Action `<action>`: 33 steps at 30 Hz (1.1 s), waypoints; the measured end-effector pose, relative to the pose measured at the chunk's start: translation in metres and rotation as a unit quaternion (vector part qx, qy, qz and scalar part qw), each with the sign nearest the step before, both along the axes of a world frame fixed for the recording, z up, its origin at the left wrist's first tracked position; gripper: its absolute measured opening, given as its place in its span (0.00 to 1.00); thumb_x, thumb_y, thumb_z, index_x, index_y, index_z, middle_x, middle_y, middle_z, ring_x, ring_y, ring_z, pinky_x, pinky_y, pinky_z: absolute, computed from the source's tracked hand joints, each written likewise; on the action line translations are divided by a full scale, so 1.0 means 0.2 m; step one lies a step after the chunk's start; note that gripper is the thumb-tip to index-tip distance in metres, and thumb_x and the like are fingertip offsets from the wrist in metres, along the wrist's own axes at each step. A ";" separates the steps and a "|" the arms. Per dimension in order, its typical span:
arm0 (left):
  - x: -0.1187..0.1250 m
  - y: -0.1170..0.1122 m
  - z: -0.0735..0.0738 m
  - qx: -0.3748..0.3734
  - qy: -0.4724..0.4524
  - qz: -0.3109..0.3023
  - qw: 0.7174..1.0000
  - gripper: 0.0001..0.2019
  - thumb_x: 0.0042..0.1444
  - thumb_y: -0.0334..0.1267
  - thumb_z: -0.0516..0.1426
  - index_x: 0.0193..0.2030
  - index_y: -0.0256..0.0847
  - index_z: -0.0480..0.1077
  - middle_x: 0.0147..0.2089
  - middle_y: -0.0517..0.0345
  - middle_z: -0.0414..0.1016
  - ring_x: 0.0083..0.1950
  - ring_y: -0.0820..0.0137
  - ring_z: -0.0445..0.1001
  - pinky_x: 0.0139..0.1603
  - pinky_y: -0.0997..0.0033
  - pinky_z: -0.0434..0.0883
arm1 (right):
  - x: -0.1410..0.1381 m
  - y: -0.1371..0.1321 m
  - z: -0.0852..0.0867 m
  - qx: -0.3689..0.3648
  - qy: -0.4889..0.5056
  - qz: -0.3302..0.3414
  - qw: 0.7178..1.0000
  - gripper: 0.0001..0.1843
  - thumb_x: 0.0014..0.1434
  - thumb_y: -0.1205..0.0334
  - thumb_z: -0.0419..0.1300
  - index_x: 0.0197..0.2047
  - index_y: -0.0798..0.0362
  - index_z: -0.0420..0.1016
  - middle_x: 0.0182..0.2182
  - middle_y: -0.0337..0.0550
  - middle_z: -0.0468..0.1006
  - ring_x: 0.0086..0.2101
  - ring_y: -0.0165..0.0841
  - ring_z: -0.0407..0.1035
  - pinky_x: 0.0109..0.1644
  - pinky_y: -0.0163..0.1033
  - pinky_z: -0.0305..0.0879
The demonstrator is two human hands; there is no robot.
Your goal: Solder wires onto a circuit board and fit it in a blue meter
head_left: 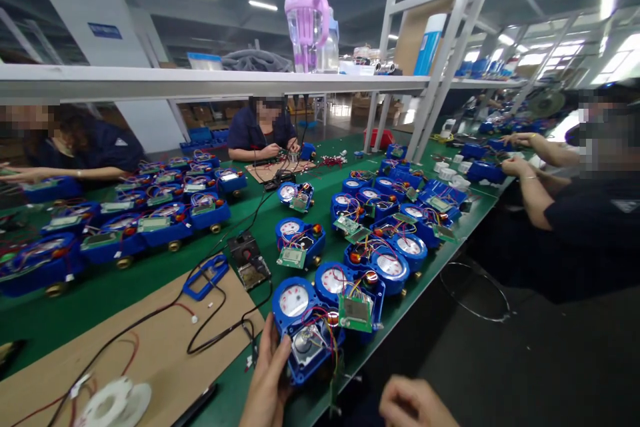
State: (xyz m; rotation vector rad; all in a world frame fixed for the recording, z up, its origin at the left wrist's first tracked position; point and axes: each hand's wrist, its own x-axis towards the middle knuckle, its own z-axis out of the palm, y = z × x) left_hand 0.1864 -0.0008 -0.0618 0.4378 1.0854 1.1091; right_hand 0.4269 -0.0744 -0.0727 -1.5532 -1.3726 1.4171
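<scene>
My left hand [267, 377] grips the left side of a blue water meter [293, 300] at the table's near edge. This meter has a round white dial, an open square compartment with wiring, and thin coloured wires hanging over the front. Close behind it stands another blue meter [334, 280], with a green circuit board [356, 312] lying on its wires. My right hand [413, 403] is off the table's edge at the bottom, its fingers curled in and nothing visible in them.
Several more open meters [390, 263] fill the right side of the green table [235, 210]; others [165, 223] stand in rows at left. Brown cardboard [165, 347] carries black cables, a blue frame [205, 277] and a white spool [117, 403]. Co-workers sit opposite and at right. A shelf [240, 83] crosses above.
</scene>
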 end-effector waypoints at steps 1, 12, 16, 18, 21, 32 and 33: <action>0.01 0.00 0.00 0.001 -0.001 0.003 1.000 0.37 0.53 0.49 0.61 0.68 0.61 0.48 0.72 0.65 0.51 0.69 0.59 0.56 0.55 0.65 0.71 | 0.03 0.02 0.01 0.063 -0.041 -0.060 0.995 0.19 0.51 0.45 0.64 0.26 0.53 0.71 0.25 0.42 0.71 0.29 0.34 0.65 0.36 0.39 0.63; -0.15 -0.05 0.06 0.045 0.099 -0.112 0.988 0.42 0.52 0.60 0.57 0.70 0.49 0.48 0.74 0.56 0.45 0.73 0.55 0.47 0.60 0.55 0.67 | 0.01 0.27 0.02 0.269 -0.174 -0.017 0.947 0.17 0.57 0.51 0.61 0.23 0.52 0.66 0.23 0.39 0.72 0.26 0.33 0.69 0.31 0.36 0.65; -0.33 -0.02 0.23 0.165 0.201 -0.192 0.946 0.36 0.52 0.59 0.58 0.66 0.51 0.58 0.71 0.57 0.54 0.72 0.60 0.50 0.69 0.60 0.55 | 0.20 0.33 0.34 0.166 -0.190 0.089 0.964 0.18 0.58 0.48 0.59 0.24 0.52 0.68 0.23 0.39 0.72 0.26 0.33 0.68 0.30 0.36 0.64; -0.37 0.12 0.38 0.225 0.263 -0.234 0.909 0.31 0.58 0.56 0.54 0.67 0.55 0.55 0.72 0.64 0.50 0.73 0.64 0.48 0.71 0.62 0.51 | 0.24 0.44 0.51 0.186 -0.179 0.073 0.963 0.20 0.60 0.46 0.55 0.25 0.52 0.68 0.23 0.39 0.71 0.27 0.33 0.67 0.31 0.36 0.64; -0.31 0.49 0.55 0.295 0.362 -0.246 0.849 0.32 0.61 0.53 0.51 0.69 0.48 0.50 0.73 0.59 0.48 0.72 0.64 0.48 0.72 0.61 0.49 | 0.18 0.71 0.69 0.219 -0.168 0.103 0.956 0.17 0.61 0.46 0.54 0.35 0.51 0.73 0.33 0.43 0.76 0.35 0.35 0.71 0.40 0.39 0.68; -0.02 1.46 0.32 0.141 0.474 -0.374 0.785 0.18 0.63 0.45 0.54 0.55 0.37 0.66 0.50 0.50 0.72 0.47 0.65 0.74 0.47 0.57 0.74 | -0.17 1.90 0.64 0.183 -0.313 0.153 0.919 0.16 0.63 0.56 0.59 0.50 0.56 0.71 0.50 0.47 0.73 0.48 0.39 0.70 0.54 0.51 0.67; -0.01 1.46 0.30 0.141 0.472 -0.386 0.780 0.18 0.63 0.46 0.53 0.55 0.37 0.66 0.49 0.51 0.72 0.45 0.66 0.74 0.46 0.58 0.74 | -0.18 1.98 0.63 0.171 -0.327 0.132 0.920 0.16 0.64 0.56 0.58 0.51 0.55 0.70 0.50 0.47 0.73 0.48 0.39 0.70 0.52 0.51 0.68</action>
